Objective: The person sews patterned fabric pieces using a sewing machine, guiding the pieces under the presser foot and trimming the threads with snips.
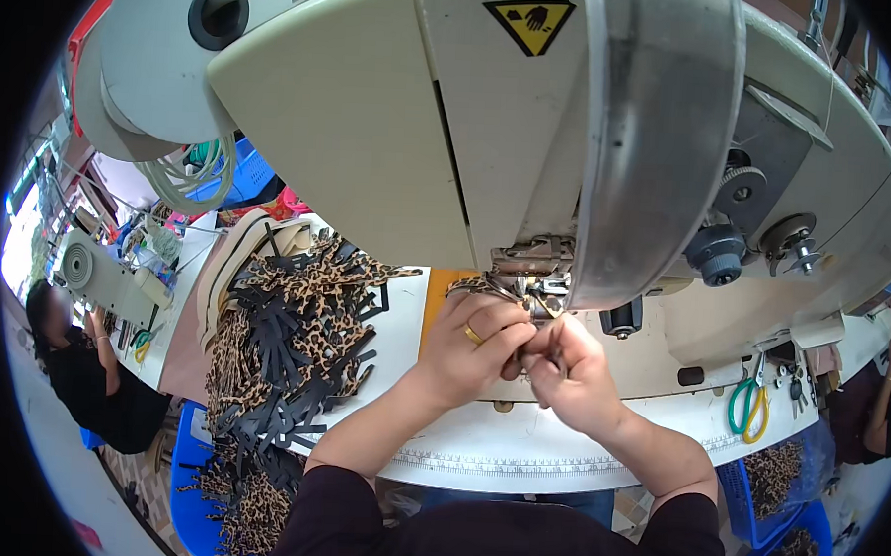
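Note:
Both hands meet right in front of the presser foot point(547, 284) of a large cream sewing machine point(343, 124). My left hand point(472, 347), with a gold ring on one finger, is closed on a leopard-print strap point(473, 285), part of which shows beyond the knuckles next to the foot. Close against it, my right hand point(575, 375) has thumb and fingers pinched together; what lies between them is too small and hidden to make out. To the left, a big heap of leopard-print and black straps point(299, 331) spreads over the white table point(404, 316).
Green- and yellow-handled scissors point(750, 406) lie at the table's right. A ruler tape point(517, 467) runs along the front edge. Blue bins with straps stand below at left point(192, 496) and right point(744, 505). At the far left, a person point(84, 362) sits by another machine.

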`<state>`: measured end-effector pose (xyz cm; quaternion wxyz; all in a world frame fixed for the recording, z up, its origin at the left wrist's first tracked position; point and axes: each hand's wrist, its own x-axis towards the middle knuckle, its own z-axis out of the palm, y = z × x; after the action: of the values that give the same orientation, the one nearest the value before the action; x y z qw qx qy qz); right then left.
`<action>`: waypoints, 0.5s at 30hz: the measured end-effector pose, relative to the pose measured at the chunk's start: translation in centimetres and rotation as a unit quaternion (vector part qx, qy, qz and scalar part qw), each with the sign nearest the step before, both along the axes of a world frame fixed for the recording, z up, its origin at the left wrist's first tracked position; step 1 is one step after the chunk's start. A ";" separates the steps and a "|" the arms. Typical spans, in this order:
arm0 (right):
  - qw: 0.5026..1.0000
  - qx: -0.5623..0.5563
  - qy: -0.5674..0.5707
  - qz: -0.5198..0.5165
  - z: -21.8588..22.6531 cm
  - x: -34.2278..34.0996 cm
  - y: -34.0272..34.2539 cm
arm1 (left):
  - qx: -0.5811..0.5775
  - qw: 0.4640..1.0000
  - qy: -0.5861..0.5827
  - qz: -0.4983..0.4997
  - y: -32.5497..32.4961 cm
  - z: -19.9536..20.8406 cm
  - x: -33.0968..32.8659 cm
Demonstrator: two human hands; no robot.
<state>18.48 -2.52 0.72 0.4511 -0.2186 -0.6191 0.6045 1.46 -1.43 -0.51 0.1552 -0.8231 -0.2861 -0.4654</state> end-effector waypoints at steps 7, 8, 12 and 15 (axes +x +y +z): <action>0.917 0.337 -0.165 -0.136 -1.0 1.0 0.7 | 0.009 0.997 -0.033 -0.069 0.6 0.1 -0.5; 0.905 0.351 -0.197 -0.138 -0.8 1.2 0.8 | 0.014 0.997 -0.030 -0.067 0.6 0.1 -0.6; 0.901 0.335 -0.211 -0.175 -1.4 1.2 0.9 | 0.010 0.998 -0.039 -0.040 0.4 -0.2 -0.5; 0.885 0.368 -0.232 -0.165 -0.8 1.2 0.7 | -0.017 0.998 -0.051 -0.038 0.4 -0.4 -0.6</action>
<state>19.69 -1.84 -0.05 0.4359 -0.2700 -0.8392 0.1815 0.82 -1.02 -0.96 0.1088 -0.8114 -0.2696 -0.5072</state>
